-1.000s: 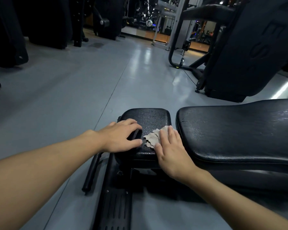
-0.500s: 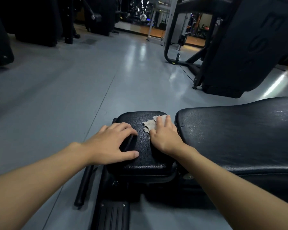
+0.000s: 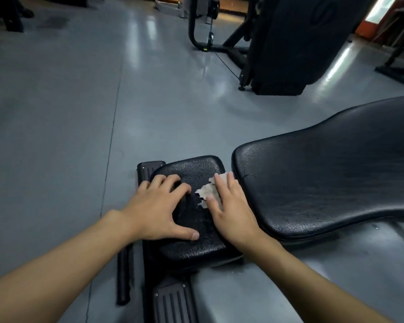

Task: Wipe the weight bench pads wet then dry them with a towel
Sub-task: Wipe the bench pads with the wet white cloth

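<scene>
Grey glossy floor (image 3: 56,117); a black gym machine (image 3: 289,43) stands beyond

Bare left grip (image 3: 159,210), bare right grip (image 3: 231,206), bare forearms (image 3: 56,271), short fingernails (image 3: 194,235)

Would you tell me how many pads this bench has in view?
2: the small pad at centre, and the long pad to its right; others may be hidden.

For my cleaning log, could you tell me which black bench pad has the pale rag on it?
The small squarish black pad: the right hand presses the tattered pale rag onto it; the long black pad beside it has none.
</scene>
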`<state>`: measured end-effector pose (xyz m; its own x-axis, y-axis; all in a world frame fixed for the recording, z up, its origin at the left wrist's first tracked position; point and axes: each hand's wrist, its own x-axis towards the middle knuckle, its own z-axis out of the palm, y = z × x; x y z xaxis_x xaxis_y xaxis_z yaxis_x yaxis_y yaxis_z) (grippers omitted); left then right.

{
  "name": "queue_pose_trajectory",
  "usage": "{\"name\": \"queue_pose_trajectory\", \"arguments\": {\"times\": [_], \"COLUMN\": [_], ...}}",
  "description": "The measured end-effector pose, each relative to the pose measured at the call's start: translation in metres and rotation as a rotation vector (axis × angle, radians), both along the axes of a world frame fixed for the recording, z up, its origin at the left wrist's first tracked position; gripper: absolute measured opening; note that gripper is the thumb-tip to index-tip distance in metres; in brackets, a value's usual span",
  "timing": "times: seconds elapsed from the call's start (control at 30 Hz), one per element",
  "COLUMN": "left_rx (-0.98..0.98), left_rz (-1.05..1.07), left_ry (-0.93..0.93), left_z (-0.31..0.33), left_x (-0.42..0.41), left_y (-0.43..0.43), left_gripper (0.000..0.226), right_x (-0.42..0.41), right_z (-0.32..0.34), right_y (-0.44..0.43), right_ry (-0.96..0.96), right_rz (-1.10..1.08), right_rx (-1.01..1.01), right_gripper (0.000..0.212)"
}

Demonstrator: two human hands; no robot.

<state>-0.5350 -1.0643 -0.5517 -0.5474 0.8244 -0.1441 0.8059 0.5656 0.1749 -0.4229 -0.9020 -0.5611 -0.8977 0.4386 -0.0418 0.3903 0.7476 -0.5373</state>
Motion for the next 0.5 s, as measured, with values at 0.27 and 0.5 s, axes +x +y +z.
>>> {"name": "queue_pose_trajectory", "arguments": {"times": [0.27, 0.5], "left_rx": [0.017, 0.001], "left_rz": [0.019, 0.048], "left_ry": [-0.027, -0.055], "left_z": [-0.002, 0.002], "left_x": [-0.003, -0.001], "left_y": [0.001, 0.001], "left_gripper": [0.102, 0.101], "right_x": [0.012, -0.034], "right_z": [-0.001, 0.008], "right_y": [-0.003, 0.019], "right_ry": [-0.019, 0.05], "right_rz": [-0.002, -0.113], "right_rx": [-0.001, -0.303], "right_gripper": [0.056, 0.053]}}
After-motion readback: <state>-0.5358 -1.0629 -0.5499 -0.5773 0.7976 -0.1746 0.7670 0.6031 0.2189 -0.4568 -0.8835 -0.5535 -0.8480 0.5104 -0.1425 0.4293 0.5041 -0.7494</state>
